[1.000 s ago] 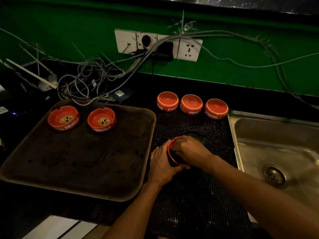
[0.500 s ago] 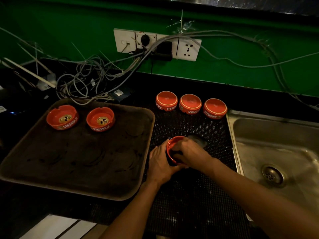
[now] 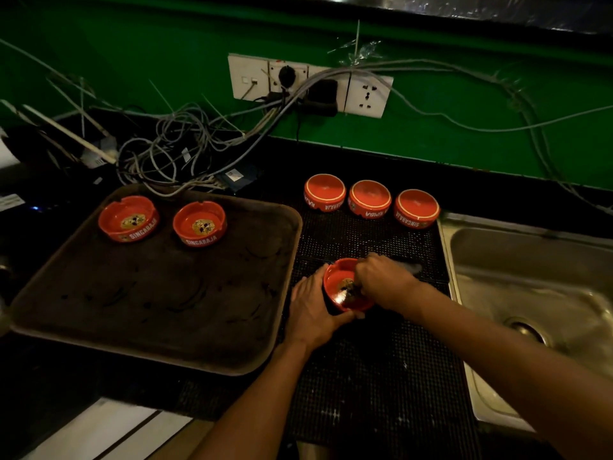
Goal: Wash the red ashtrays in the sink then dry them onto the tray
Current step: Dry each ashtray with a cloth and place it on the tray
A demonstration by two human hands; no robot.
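Left hand grips the ashtray on the mat; right hand pinches a dark cloth inside it

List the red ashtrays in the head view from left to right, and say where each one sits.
Left tray ashtray → right tray ashtray, both upright on the tray → held ashtray on the mat → three upside down on the mat: left, middle, right.

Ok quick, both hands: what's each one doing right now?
Left hand: grips the side of the red ashtray on the black mat.
Right hand: fingers curled round a dark cloth inside that ashtray.
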